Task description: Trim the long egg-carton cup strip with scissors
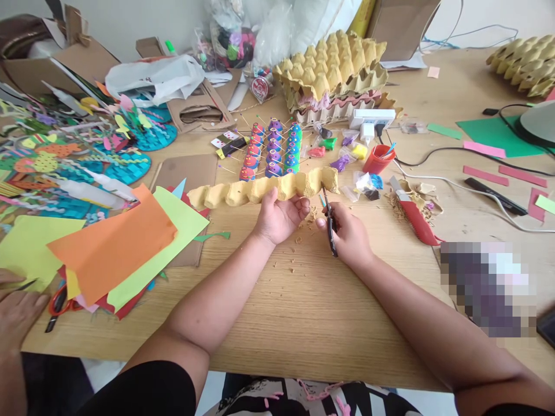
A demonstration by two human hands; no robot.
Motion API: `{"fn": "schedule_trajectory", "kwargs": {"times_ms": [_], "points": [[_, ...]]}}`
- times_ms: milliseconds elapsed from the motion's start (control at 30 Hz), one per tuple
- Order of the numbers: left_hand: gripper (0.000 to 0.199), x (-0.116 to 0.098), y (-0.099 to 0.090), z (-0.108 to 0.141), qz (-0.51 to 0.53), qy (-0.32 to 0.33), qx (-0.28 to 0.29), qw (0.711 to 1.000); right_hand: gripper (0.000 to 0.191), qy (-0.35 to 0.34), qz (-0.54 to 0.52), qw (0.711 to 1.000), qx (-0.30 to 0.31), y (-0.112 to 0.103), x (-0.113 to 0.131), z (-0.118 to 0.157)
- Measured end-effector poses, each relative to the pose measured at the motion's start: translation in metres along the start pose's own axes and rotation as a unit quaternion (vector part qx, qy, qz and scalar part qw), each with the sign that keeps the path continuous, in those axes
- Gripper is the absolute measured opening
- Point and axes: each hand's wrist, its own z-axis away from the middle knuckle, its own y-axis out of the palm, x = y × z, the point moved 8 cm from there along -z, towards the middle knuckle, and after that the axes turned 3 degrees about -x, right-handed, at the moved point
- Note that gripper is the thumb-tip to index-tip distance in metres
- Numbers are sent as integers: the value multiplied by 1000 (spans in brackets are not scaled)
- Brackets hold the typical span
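A long yellow strip of egg carton [255,189] with a row of bumps lies across my left hand [281,218]. The fingers of that hand curl up around its underside, with the thumb against the near edge. In my right hand [348,234] is a pair of scissors with black handles [331,228]. Their blades meet the strip close to its right end. Beneath, small yellow carton scraps [299,240] are scattered on the wooden table [277,323]. Just beyond the strip stand painted carton caterpillars [274,144] in red, purple and green-blue, with pins stuck in them.
Stacked egg trays [329,69] stand at the back. A red cup [378,159] and a red-handled cutter [418,219] lie to the right. Coloured paper sheets [117,242] cover the left, beside another person's hand [19,312]. White cables [468,188] cross the right side.
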Motion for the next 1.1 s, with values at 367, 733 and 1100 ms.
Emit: {"fn": "schedule_trajectory", "kwargs": {"times_ms": [367, 733, 1100], "points": [[51, 5, 0, 1, -20, -9, -21, 1000, 39, 0, -103, 995, 4, 7, -7, 0], [46, 8, 1, -1, -24, -5, -31, 999, 45, 13, -141, 990, 8, 13, -17, -10], [38, 5, 2, 1, -18, -6, -12, 1000, 42, 15, -157, 987, -7, 11, -16, -10]]}}
